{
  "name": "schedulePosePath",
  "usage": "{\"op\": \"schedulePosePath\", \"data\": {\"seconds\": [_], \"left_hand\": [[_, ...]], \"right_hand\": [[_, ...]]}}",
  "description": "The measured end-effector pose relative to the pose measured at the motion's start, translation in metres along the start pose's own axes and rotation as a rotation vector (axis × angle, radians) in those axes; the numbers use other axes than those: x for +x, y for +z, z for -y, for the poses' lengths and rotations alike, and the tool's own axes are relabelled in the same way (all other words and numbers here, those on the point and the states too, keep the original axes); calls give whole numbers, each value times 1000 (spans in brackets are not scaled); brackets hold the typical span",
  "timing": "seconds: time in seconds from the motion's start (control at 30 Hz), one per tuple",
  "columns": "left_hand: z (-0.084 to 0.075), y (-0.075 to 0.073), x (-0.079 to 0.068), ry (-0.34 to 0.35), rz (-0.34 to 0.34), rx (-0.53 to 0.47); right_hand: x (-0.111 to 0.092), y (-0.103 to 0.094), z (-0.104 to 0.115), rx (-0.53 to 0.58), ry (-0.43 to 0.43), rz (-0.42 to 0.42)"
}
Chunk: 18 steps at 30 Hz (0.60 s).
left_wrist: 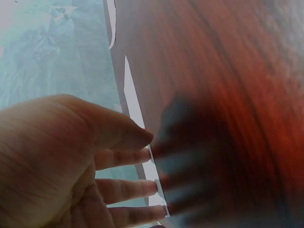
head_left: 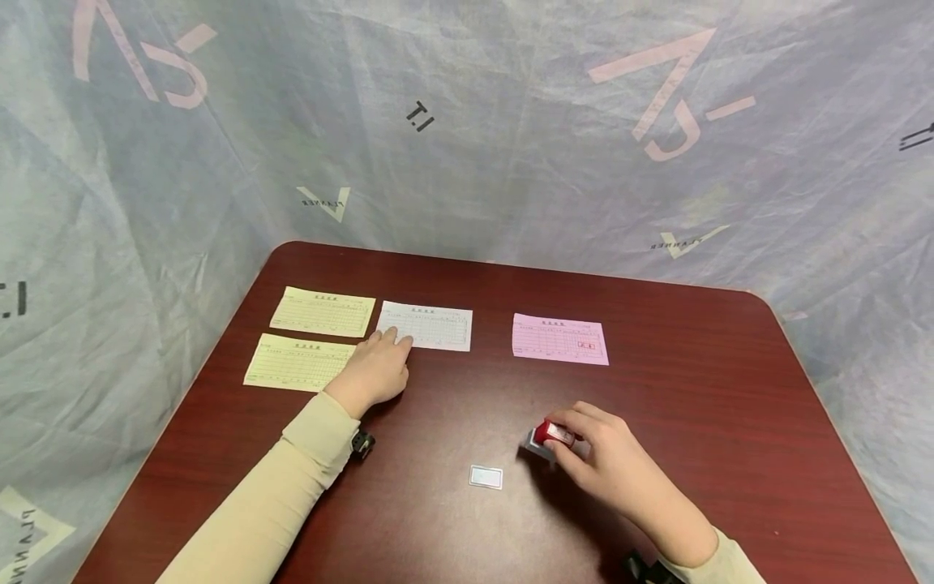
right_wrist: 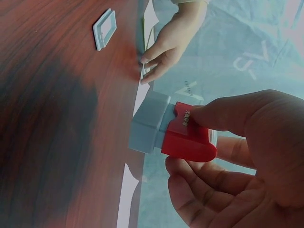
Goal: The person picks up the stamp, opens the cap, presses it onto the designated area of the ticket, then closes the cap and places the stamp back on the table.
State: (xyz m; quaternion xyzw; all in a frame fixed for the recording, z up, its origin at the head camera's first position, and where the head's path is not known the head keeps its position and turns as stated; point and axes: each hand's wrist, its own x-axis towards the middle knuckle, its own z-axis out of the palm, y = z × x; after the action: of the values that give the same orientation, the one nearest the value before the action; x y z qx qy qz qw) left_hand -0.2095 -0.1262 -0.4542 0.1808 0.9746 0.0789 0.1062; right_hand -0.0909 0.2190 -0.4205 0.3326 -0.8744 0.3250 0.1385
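My right hand (head_left: 601, 454) grips a red and grey self-inking stamp (head_left: 558, 433) between thumb and fingers, tilted above the table. The right wrist view shows the stamp's red grip (right_wrist: 187, 135) pinched and its grey base (right_wrist: 149, 122) pointing away from the palm. With extended fingers, my left hand (head_left: 375, 369) touches the near left edge of a white printed slip (head_left: 430, 327). In the left wrist view the fingertips (left_wrist: 151, 186) rest at that paper's edge. A small light rectangular stamp cap (head_left: 486, 477) lies on the table between the hands.
Two yellow slips (head_left: 321, 313) lie at the left, the nearer one partly covered by the left hand. A pink slip (head_left: 559, 339) with a red stamped mark lies right of the white one. The dark red wooden table (head_left: 679, 365) backs onto grey printed sheeting (head_left: 481, 146).
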Motion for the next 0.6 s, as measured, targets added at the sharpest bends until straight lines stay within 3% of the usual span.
{"op": "schedulePosePath", "data": {"seconds": [0.33,0.6], "left_hand": [[-15,-1,-13,-12,35,35],[-25,10,-20,-5,12,74]], "right_hand": [[1,2,1,7,2,-7],[4,2,0,13,-15,-17]]}}
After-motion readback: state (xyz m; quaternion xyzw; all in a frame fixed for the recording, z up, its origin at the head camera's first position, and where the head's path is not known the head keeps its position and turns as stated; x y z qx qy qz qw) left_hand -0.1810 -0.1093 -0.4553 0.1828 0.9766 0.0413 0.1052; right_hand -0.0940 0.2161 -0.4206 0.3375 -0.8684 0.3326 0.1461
